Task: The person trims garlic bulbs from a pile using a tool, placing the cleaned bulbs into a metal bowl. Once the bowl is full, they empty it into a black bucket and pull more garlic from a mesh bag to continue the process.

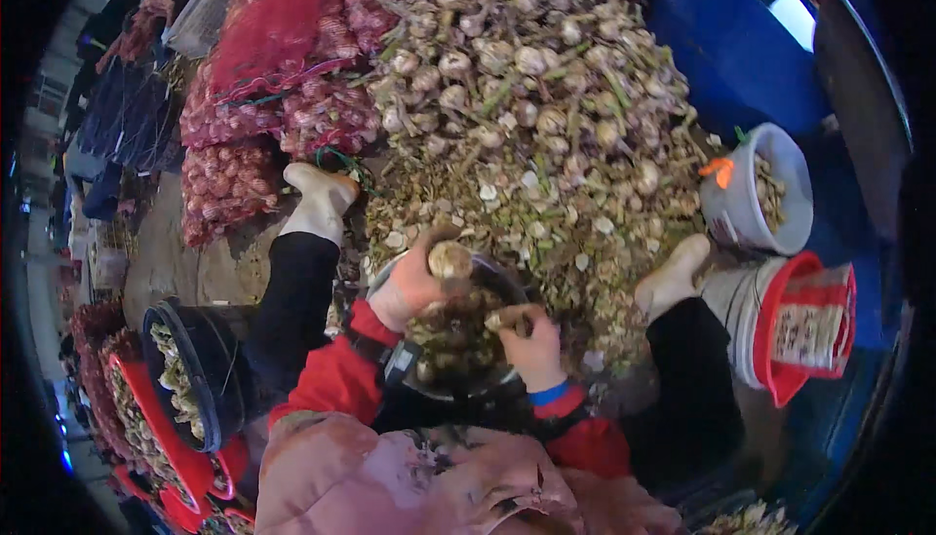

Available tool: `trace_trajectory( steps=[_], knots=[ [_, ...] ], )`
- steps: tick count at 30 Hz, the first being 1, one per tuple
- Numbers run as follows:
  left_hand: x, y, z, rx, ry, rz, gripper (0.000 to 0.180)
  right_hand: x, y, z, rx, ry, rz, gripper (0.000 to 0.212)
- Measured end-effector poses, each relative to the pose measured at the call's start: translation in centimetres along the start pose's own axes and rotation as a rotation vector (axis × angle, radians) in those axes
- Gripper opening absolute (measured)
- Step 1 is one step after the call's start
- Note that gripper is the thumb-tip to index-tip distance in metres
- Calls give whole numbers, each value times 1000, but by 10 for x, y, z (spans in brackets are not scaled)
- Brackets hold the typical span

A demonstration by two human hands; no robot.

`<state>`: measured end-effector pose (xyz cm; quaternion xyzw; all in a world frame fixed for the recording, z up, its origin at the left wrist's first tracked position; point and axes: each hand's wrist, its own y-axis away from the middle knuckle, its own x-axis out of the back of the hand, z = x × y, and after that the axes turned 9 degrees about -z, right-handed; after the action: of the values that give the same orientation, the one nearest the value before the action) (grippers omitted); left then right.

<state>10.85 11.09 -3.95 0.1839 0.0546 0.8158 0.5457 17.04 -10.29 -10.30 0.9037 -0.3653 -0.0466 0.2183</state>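
My left hand (pixel 414 286) is closed around a pale garlic bulb (pixel 450 260), held above the far part of a round metal bowl (pixel 514 284). Loose garlic bulbs (pixel 453 340) fill much of the bowl, which sits between my legs. Over the bowl's right side, my right hand (pixel 534 350) has its fingers curled; a small pale bit shows at the fingertips, too small to name. The two hands are apart. Beyond the bowl rises a large heap of garlic bulbs (pixel 531 62) with stems on them.
Garlic trimmings (pixel 575 243) cover the floor before me. Filled red mesh sacks (pixel 229 184) are stacked far left. A black bucket (pixel 210 369) holding garlic stands left; a grey bucket (pixel 736 199) and stacked buckets with a red one (pixel 795 321) stand right. My feet flank the trimmings.
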Motion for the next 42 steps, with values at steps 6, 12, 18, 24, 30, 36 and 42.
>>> trace_trajectory(
  steps=[6, 12, 18, 24, 30, 36, 42],
  knots=[
    [-40, 70, 18, 147, 24, -171, 72, 1, 32, -20, 483, 559, -80, 21],
    [-60, 98, 14, -48, -350, -85, 78, -2, 41, -6, 387, 732, -179, 23],
    [-65, 114, 7, -4, -141, -73, 71, -4, 34, 16, 554, 659, -84, 17],
    [-53, 131, 44, -69, -273, 124, 68, 68, -6, 54, 136, 323, 427, 14],
    [-51, 105, -1, -283, 1044, 214, 55, -7, 43, 2, 713, 182, 64, 35],
    [-74, 104, 1, -114, 1301, 182, 51, -15, 42, -13, 609, 113, 14, 35],
    [-88, 99, 33, -315, 982, 81, 38, -11, 20, 68, 188, -158, 9, 31]
  ],
)
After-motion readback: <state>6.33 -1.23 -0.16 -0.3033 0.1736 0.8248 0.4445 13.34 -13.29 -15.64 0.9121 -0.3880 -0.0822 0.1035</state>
